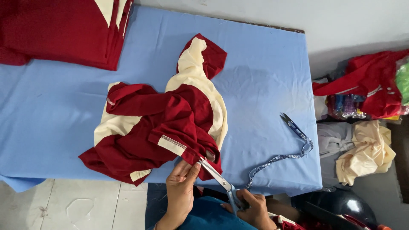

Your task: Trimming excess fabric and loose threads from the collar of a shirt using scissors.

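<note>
while the left hand [180, 187] pinches the near edge of a crumpled red and cream garment [164, 127] on the blue table [264, 85], the right hand [252, 206] grips the handles of scissors [217, 178], blades narrowly parted at the cloth's hem. small snips [293, 125] on a patterned ribbon [277, 159] lie to the right, and folded red cloth [64, 30] sits at the far left corner.

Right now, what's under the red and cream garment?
The garment lies on the blue cloth covering the table. The left hand holds its edge. Anything beneath its folds is hidden.
</note>
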